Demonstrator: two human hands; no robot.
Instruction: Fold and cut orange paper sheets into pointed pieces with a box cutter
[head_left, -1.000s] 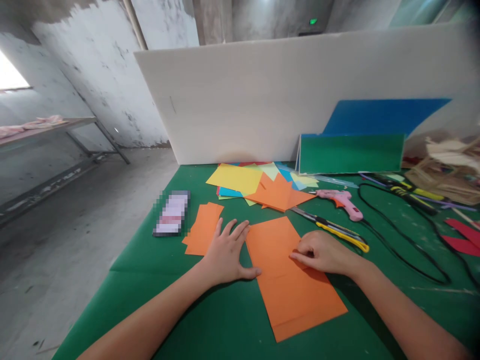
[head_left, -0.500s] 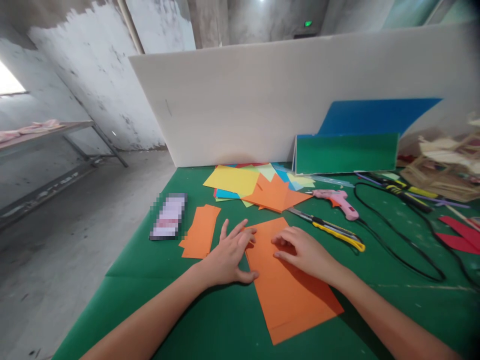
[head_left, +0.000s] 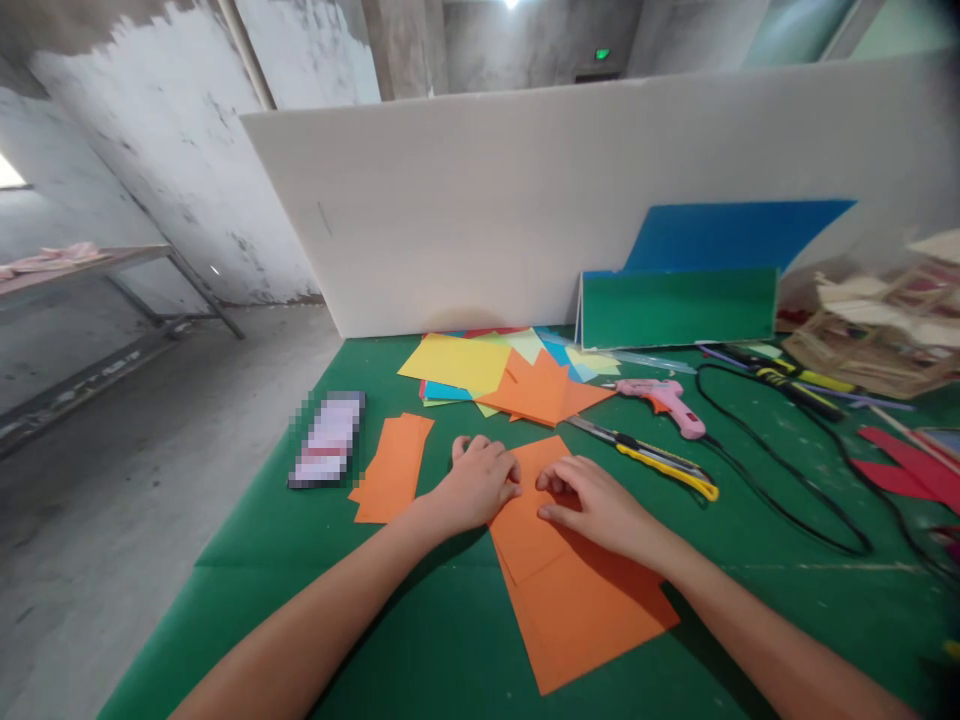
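Orange paper sheets [head_left: 600, 610] lie overlapped at a slant in front of me, with a sheet edge running across their middle. My left hand [head_left: 480, 485] is closed at their upper left edge, thumb and fingertips pinched together on the paper. Over the upper right part rests my right hand [head_left: 600, 500], its fingers loosely curled and a gap between thumb and forefinger; nothing shows in it. Left of my left hand lies a small stack of orange paper pieces [head_left: 394, 465]. Beyond both hands are orange cut-paper points [head_left: 544, 390].
A utility knife [head_left: 660, 465] and a pink glue gun [head_left: 664, 400] with a black cord lie to the right. Coloured paper [head_left: 454, 362] is piled at the back, before a white board [head_left: 450, 220]. A blurred phone [head_left: 328, 440] lies left; a wooden model [head_left: 862, 325] stands far right.
My left hand has gone from spread fingers to a pinch at the paper's edge. A sheet edge now shows mid-paper instead of near the bottom. My right hand stays nearly in place.
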